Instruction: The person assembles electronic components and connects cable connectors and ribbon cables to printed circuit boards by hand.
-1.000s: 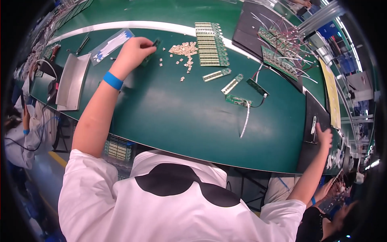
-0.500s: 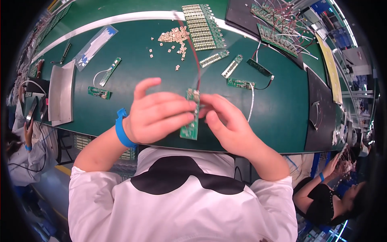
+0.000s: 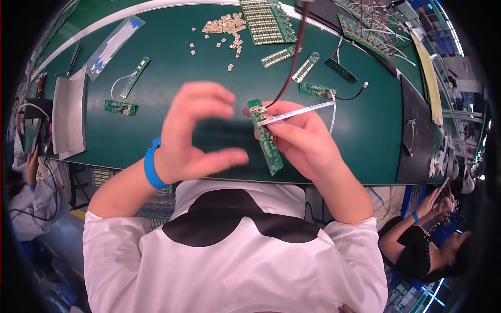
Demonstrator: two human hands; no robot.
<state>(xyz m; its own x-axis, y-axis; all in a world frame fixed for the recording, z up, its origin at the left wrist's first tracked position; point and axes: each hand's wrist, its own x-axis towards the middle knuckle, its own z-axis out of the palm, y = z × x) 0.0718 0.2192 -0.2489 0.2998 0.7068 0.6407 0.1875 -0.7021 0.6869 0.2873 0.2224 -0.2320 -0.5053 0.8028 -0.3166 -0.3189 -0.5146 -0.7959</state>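
Observation:
A small green circuit board (image 3: 270, 149) is tilted above the table's near edge, held by my right hand (image 3: 302, 136). From the board's upper end, a white flat ribbon cable (image 3: 298, 112) runs off to the right, and a dark red and black wire (image 3: 290, 68) rises from the same end. My left hand (image 3: 195, 130), with a blue band at the wrist, is just left of the board. Its thumb and fingers are spread apart, and nothing is between them.
Small pale square pieces (image 3: 224, 25) lie heaped at the back, beside a panel of boards (image 3: 269, 23). Several loose boards (image 3: 307, 67) lie at right. At left are a bent metal plate (image 3: 69, 112), a clear bag (image 3: 115, 47) and another board (image 3: 120, 108). Co-workers sit on both sides.
My left hand has let go of the board and drawn back left, its fingers opening. My right hand now holds the board, tilted, with the ribbon cable showing on it.

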